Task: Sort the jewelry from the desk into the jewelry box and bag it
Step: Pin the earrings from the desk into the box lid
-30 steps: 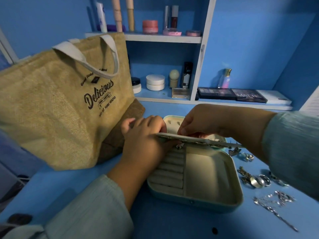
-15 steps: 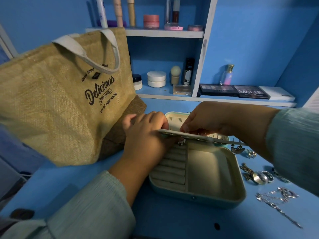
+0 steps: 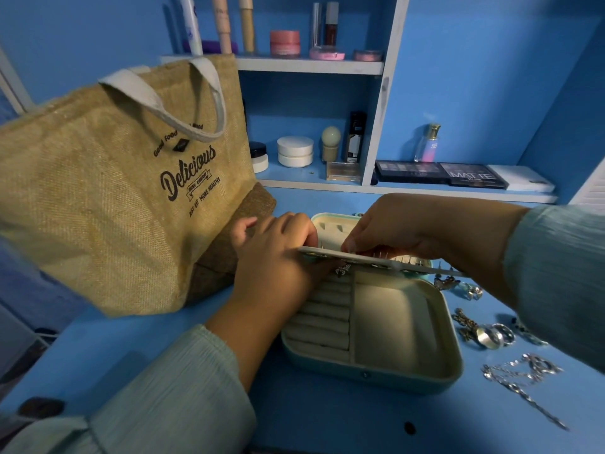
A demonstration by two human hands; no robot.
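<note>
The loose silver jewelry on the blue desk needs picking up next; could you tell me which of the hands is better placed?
Probably the right hand: the silver jewelry lies right of the open cream-lined jewelry box, on that arm's side. The left hand is across the box.

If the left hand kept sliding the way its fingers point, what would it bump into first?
Probably the burlap bag. The left hand points up and left from the jewelry box, with the bag's dark bottom just beyond its fingertips, though depth is unclear.

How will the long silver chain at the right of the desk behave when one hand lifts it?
The silver chain would probably hang limp, since it lies in loose curves on the desk. It looks thin, so likely light. Its tangled end may snag or drag neighbouring links along.
</note>
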